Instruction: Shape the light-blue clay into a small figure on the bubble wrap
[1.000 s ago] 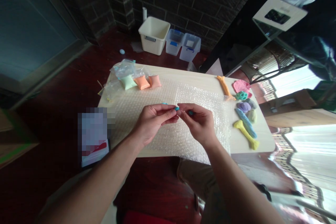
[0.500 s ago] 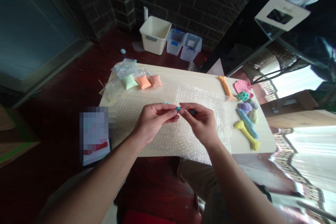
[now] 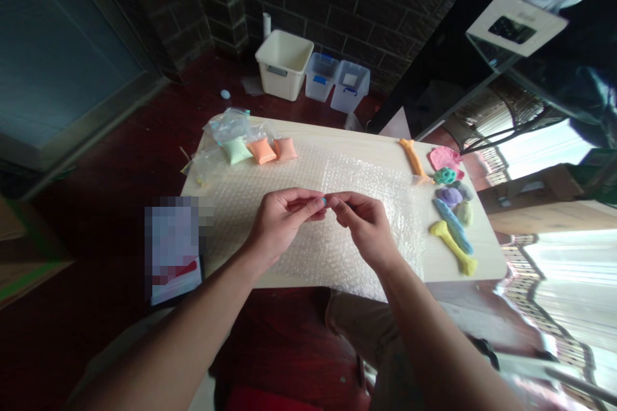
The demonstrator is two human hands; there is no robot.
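Note:
My left hand [image 3: 281,221] and my right hand [image 3: 365,223] meet over the bubble wrap [image 3: 308,257], fingertips touching. Between them is a small teal bit of modelling clay [image 3: 324,201], mostly covered by my fingers. My left thumb and forefinger pinch it from one side. The thumb and forefinger of my right hand close on it from the other side, with the remaining fingers curled in. Whether my right palm has more clay in it is hidden.
Soft packets, light green [image 3: 237,151], orange [image 3: 261,151] and salmon [image 3: 286,149], lie at the back left of the table. On the right are several clay shapes, including a yellow bone [image 3: 453,248], a blue roll [image 3: 453,226] and a pink piece [image 3: 444,158]. Bins [image 3: 284,67] stand on the floor beyond.
My fingertips have come closer together and now cover most of the teal clay. A teal bit that showed by my right fingers is now hardly visible.

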